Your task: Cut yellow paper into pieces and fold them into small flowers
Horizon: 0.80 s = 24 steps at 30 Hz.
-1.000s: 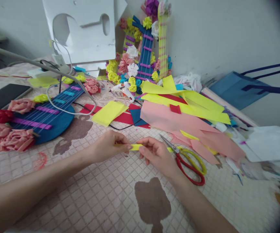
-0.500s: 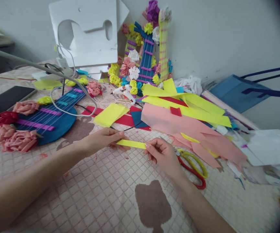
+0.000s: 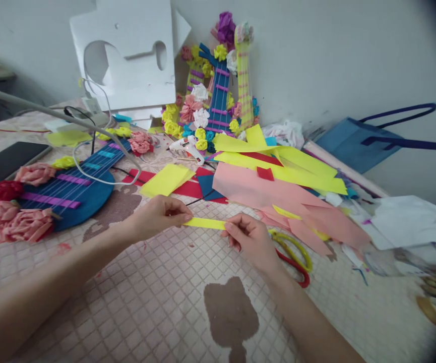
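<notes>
A narrow yellow paper strip (image 3: pixel 206 223) stretches level between my two hands above the table. My left hand (image 3: pixel 160 216) pinches its left end between thumb and fingers. At the other end, my right hand (image 3: pixel 248 236) grips the strip with thumb and curled fingers. Scissors (image 3: pixel 292 250) with yellow and red handles lie just right of my right hand, their blades hidden behind it. Beyond my left hand rests a stack of yellow paper pieces (image 3: pixel 167 180), partly over a red piece (image 3: pixel 187 188).
Pink sheets (image 3: pixel 248 189) and yellow sheets (image 3: pixel 308 171) pile up at right. A blue paper guitar (image 3: pixel 85 199) with paper flowers lies at left under a white cable (image 3: pixel 106 180). Behind are a glue gun (image 3: pixel 188 147), decorated guitars (image 3: pixel 220 96) and a blue bag (image 3: pixel 357 143).
The whole view has shifted slightly, with background things moving left. My left fingers have closed into a pinch on the strip's end. My right hand keeps its hold.
</notes>
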Each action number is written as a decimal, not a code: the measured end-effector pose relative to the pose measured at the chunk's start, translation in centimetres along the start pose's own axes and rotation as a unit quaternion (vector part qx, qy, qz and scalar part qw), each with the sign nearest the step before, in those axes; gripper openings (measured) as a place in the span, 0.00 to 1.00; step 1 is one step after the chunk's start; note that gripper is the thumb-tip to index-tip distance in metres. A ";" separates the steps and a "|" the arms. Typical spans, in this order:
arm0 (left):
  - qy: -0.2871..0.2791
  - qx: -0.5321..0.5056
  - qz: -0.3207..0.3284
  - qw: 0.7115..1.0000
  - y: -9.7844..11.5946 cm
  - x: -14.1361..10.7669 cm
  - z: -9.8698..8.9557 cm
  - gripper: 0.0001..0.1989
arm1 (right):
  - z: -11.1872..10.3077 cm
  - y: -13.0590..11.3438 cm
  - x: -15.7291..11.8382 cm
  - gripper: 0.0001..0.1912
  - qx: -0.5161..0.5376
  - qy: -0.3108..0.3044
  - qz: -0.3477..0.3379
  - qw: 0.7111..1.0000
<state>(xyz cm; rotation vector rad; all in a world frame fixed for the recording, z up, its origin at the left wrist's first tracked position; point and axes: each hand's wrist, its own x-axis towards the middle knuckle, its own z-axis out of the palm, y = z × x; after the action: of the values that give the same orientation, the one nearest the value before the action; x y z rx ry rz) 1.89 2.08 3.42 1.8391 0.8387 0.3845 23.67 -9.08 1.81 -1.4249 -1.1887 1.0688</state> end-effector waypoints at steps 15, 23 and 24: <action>0.005 -0.163 -0.055 0.985 5.2 4.1 8.4 0.07 | -11.2 2.4 -5.9 0.11 -0.474 0.164 -0.117 0.857; -0.036 -0.154 -0.081 0.984 5.3 7.5 12.9 0.06 | -11.5 4.3 -6.9 0.12 -0.497 0.115 -0.086 0.856; -0.033 -0.145 -0.086 0.985 5.0 7.6 13.0 0.06 | -11.5 4.4 -6.9 0.12 -0.495 0.115 -0.082 0.857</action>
<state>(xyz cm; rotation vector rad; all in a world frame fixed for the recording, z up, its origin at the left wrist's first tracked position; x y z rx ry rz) 17.00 -2.55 1.64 1.4913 0.8421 0.3152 34.58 -17.68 -0.41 -2.0767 -1.7404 0.0774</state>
